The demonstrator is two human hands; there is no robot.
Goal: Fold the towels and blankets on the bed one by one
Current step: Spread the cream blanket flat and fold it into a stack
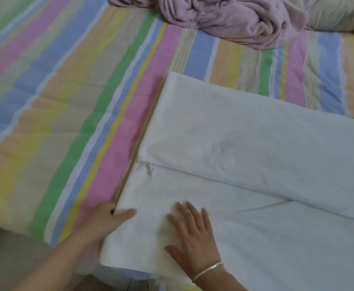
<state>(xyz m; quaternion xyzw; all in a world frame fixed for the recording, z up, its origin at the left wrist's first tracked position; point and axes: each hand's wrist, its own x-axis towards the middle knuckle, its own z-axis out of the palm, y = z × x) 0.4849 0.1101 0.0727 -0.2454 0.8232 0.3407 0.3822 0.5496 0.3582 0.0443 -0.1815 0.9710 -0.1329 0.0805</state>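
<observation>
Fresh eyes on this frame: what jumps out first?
The white blanket fills the right half, folded over itself with a seam running across it, on the pastel striped bedcover. At its near left corner the left hand pinches the edge while the right hand lies flat on top, fingers spread. A crumpled pink blanket sits at the far edge, not yet folded.

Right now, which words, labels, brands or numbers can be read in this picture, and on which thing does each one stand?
None: no text can be read here.
The small tab on the white blanket is too small and blurred to show print.
The striped bedcover, pink blanket and bracelet carry no letters.
</observation>
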